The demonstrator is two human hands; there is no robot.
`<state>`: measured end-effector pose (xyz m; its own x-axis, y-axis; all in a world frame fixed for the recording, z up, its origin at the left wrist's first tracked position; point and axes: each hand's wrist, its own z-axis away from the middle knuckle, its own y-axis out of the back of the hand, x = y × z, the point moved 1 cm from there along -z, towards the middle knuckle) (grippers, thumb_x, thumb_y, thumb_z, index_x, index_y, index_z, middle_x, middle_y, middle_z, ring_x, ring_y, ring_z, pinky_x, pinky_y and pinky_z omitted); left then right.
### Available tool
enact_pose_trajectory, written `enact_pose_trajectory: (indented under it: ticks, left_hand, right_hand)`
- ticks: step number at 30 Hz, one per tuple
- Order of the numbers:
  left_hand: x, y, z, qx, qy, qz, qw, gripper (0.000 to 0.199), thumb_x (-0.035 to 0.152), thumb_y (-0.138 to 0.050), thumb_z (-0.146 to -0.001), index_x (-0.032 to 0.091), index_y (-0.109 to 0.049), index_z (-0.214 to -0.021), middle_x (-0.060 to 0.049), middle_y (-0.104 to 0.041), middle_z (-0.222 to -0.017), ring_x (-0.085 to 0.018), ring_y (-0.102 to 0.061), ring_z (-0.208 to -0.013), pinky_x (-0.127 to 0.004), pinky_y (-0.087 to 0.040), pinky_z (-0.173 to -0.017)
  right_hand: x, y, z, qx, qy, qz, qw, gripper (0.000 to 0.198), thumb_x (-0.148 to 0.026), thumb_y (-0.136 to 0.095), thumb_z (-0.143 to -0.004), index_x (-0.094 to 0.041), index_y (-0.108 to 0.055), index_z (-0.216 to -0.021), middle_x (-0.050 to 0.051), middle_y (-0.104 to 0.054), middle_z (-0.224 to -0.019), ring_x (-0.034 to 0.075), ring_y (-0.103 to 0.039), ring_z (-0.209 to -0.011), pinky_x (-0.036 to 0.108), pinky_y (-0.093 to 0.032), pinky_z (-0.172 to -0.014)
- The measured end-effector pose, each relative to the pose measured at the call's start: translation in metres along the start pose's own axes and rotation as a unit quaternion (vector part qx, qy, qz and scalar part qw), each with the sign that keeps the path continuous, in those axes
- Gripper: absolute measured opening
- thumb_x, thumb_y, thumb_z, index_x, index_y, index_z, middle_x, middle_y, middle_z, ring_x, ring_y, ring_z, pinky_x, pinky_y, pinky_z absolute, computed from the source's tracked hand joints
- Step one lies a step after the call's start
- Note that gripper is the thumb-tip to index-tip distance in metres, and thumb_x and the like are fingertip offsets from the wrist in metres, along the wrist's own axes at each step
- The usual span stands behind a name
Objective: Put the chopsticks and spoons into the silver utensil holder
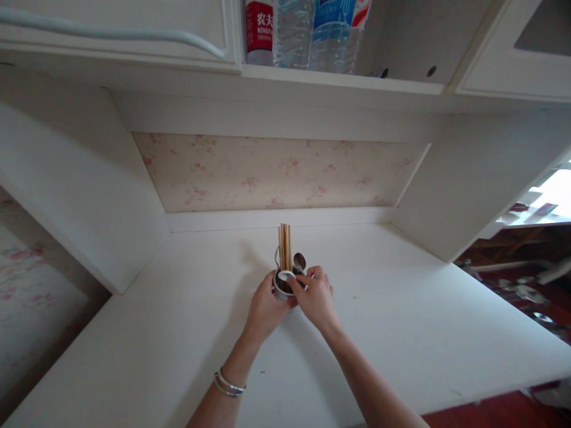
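Observation:
My left hand (264, 306) is wrapped round the side of a small utensil cup (281, 293). Several wooden chopsticks (284, 246) stand upright in it. A dark metal spoon (299, 260) leans out at the right, and a thin curved wire-like piece (276, 257) rises at the left. At the cup's front, the fingers of my right hand (317, 297) pinch a white spoon (286, 275), its bowl over the opening. Where the spoon's handle goes is hidden by the fingers. Both hands are over the white countertop (214, 356).
Overhead, an open cabinet shelf (339, 77) holds several plastic bottles (292, 35). White side panels (71, 178) close in the counter at left and right. Behind it is a flowered wall panel (267, 172). Beyond the right edge, cluttered items (521, 291) sit lower down.

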<state>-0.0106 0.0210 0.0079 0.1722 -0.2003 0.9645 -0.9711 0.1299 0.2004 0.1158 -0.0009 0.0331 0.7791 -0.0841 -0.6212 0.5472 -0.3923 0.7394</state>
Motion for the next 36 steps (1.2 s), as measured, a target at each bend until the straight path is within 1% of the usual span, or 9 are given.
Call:
enact_pose_trajectory:
  ticks: [7, 11, 14, 17, 20, 24, 27, 32, 36]
  left_hand:
    - [0.008, 0.002, 0.003, -0.008, -0.004, 0.027, 1.0, 0.06, 0.027, -0.08, -0.06, 0.019, -0.057, -0.116, -0.007, -0.068, -0.109, -0.019, -0.065, -0.091, -0.031, -0.051, -0.081]
    - [0.005, 0.001, 0.002, -0.016, 0.002, 0.056, 0.998, 0.063, 0.02, -0.077, -0.061, 0.018, -0.054, -0.12, -0.007, -0.067, -0.111, -0.018, -0.065, -0.092, -0.03, -0.051, -0.083]
    - [0.004, -0.001, 0.001, -0.05, -0.023, 0.08, 0.995, 0.064, 0.017, -0.076, -0.063, 0.018, -0.052, -0.122, -0.007, -0.066, -0.114, -0.019, -0.065, -0.095, -0.031, -0.051, -0.085]
    - [0.004, -0.004, 0.001, -0.089, -0.054, 0.105, 0.989, 0.067, 0.016, -0.077, -0.063, 0.018, -0.05, -0.124, -0.009, -0.063, -0.119, -0.021, -0.063, -0.102, -0.034, -0.049, -0.092]
    - [-0.005, -0.008, 0.003, -0.112, -0.058, 0.116, 0.985, 0.077, 0.018, -0.078, -0.062, 0.021, -0.045, -0.132, -0.01, -0.057, -0.13, -0.024, -0.058, -0.113, -0.037, -0.045, -0.1]
    - [-0.034, -0.013, 0.003, -0.099, 0.032, 0.066, 0.992, 0.09, 0.025, -0.081, -0.06, 0.021, -0.038, -0.14, -0.015, -0.043, -0.144, -0.029, -0.048, -0.126, -0.042, -0.041, -0.104]
    - [-0.05, -0.013, 0.001, -0.084, 0.075, 0.023, 0.993, 0.077, 0.028, -0.078, -0.065, 0.016, -0.046, -0.134, -0.018, -0.051, -0.135, -0.027, -0.053, -0.119, -0.04, -0.041, -0.102]
    - [-0.051, -0.011, -0.005, -0.084, 0.066, -0.009, 0.994, 0.04, 0.026, -0.069, -0.072, 0.014, -0.061, -0.11, -0.013, -0.065, -0.113, -0.021, -0.063, -0.101, -0.036, -0.047, -0.095]
    - [-0.05, -0.011, -0.006, -0.079, 0.05, -0.036, 0.995, 0.033, 0.025, -0.067, -0.074, 0.016, -0.061, -0.105, -0.011, -0.067, -0.108, -0.019, -0.064, -0.096, -0.035, -0.049, -0.091]
  right_hand:
    - [0.009, 0.005, 0.009, 0.058, 0.083, -0.126, 0.987, 0.031, -0.031, -0.064, -0.08, -0.026, -0.065, -0.11, 0.006, -0.052, -0.106, 0.024, -0.053, -0.1, 0.043, -0.044, -0.091]
    - [0.02, -0.004, 0.016, 0.039, 0.073, -0.212, 0.974, 0.077, -0.039, -0.073, -0.071, -0.026, -0.037, -0.138, 0.01, -0.043, -0.133, 0.026, -0.048, -0.119, 0.044, -0.042, -0.099]
    - [0.027, -0.016, 0.015, -0.016, 0.04, -0.274, 0.961, 0.102, -0.041, -0.08, -0.061, -0.025, -0.023, -0.144, 0.012, -0.042, -0.139, 0.029, -0.045, -0.125, 0.046, -0.042, -0.101]
    - [0.028, -0.02, 0.011, -0.064, 0.014, -0.322, 0.944, 0.086, -0.038, -0.081, -0.061, -0.024, -0.039, -0.135, 0.009, -0.06, -0.12, 0.026, -0.059, -0.107, 0.043, -0.049, -0.09]
    - [0.03, -0.015, 0.004, -0.065, 0.008, -0.317, 0.946, 0.061, -0.036, -0.08, -0.06, -0.022, -0.056, -0.114, 0.005, -0.068, -0.099, 0.023, -0.065, -0.088, 0.039, -0.053, -0.078]
    - [0.05, 0.003, -0.019, -0.001, -0.016, -0.299, 0.954, 0.064, -0.04, -0.079, -0.059, -0.021, -0.057, -0.115, 0.007, -0.069, -0.102, 0.024, -0.065, -0.088, 0.036, -0.053, -0.074]
    - [0.078, 0.023, -0.048, 0.076, -0.058, -0.245, 0.965, 0.066, -0.048, -0.079, -0.056, -0.018, -0.058, -0.112, 0.008, -0.069, -0.096, 0.026, -0.065, -0.086, 0.039, -0.051, -0.075]
    - [0.133, 0.058, -0.093, 0.156, -0.098, -0.142, 0.973, 0.065, -0.052, -0.078, -0.054, -0.018, -0.062, -0.106, 0.01, -0.069, -0.093, 0.027, -0.063, -0.081, 0.039, -0.048, -0.069]
    - [0.173, 0.074, -0.109, 0.191, -0.11, -0.12, 0.968, 0.064, -0.051, -0.079, -0.049, -0.016, -0.063, -0.1, 0.009, -0.068, -0.086, 0.027, -0.062, -0.074, 0.041, -0.047, -0.067]
